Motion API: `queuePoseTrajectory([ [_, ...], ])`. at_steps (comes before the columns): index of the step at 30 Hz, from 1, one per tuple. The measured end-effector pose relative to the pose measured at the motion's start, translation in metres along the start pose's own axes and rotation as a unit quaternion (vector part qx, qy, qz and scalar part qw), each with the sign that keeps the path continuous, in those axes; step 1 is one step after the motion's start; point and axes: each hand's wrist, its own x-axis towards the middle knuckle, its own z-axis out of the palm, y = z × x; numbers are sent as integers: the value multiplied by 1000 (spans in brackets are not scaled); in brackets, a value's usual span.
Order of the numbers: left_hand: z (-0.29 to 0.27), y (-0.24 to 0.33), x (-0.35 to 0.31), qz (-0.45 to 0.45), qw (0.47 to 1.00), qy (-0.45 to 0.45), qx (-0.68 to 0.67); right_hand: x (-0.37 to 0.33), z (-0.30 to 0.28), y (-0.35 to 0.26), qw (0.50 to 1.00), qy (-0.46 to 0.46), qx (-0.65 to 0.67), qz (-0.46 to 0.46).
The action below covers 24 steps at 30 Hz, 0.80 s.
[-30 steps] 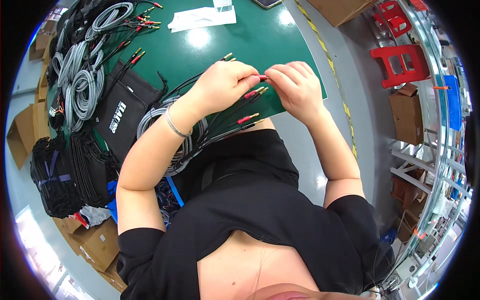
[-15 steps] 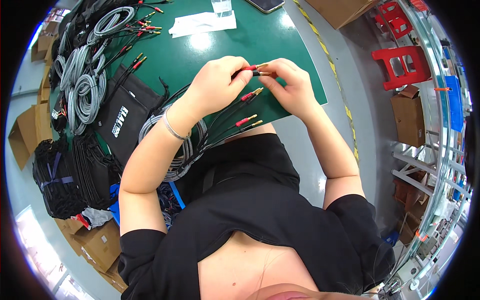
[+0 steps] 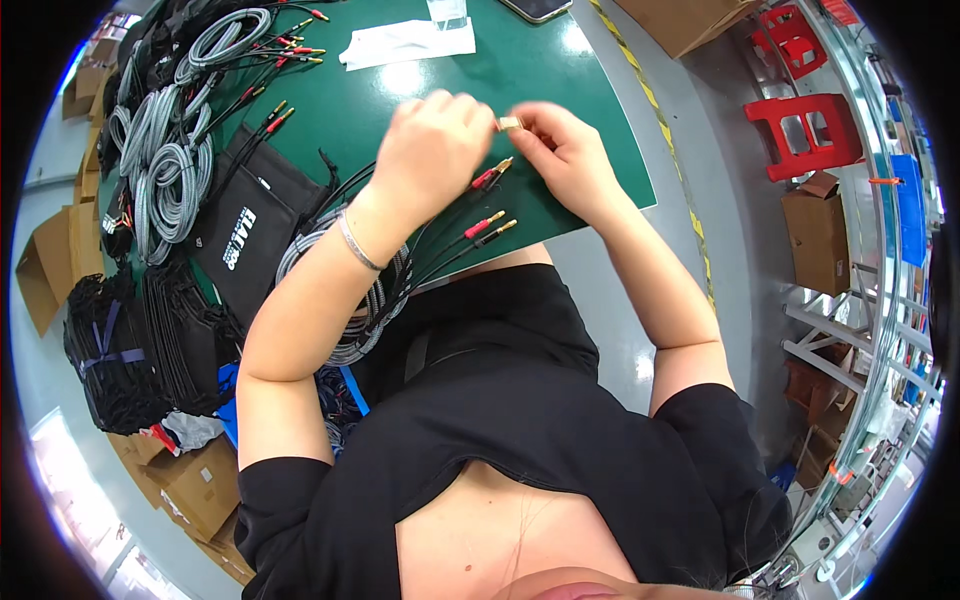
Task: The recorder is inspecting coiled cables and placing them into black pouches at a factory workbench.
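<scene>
My left hand point(image 3: 432, 150) is curled and slightly blurred by motion, over the end of a speaker cable. A gold-tipped banana plug point(image 3: 511, 123) shows between my two hands. My right hand point(image 3: 567, 158) pinches this gold tip between thumb and fingers. Below my left hand, more red and black banana plugs with gold tips point(image 3: 478, 228) stick out over the table's near edge. Their thin black leads join a coiled grey braided cable point(image 3: 345, 345), partly hidden behind my left forearm.
On the green table point(image 3: 520, 75) lie several coiled grey cables point(image 3: 165, 195), a black drawstring pouch point(image 3: 250, 220), a white paper sheet point(image 3: 405, 45), a clear cup point(image 3: 447, 14) and a phone point(image 3: 537, 8). Red stools point(image 3: 808, 135) and cardboard boxes point(image 3: 815, 235) stand at the right.
My left hand has moved slightly up and turned, covering the red and black plug bodies seen before. My right hand has shifted a little left. The loose plugs below have moved slightly.
</scene>
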Motion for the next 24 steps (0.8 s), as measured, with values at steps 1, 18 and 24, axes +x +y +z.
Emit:
queuePoseTrajectory([
  [1, 0, -5, 2, -43, 998, -6, 52, 1, 7, -5, 998, 51, 25, 42],
  [18, -14, 26, -42, -121, 933, -172, -293, -31, -2, -12, 984, -93, -132, -79],
  [24, -20, 23, -36, -92, 902, -163, -390, -31, -4, -13, 965, 34, -143, -220],
])
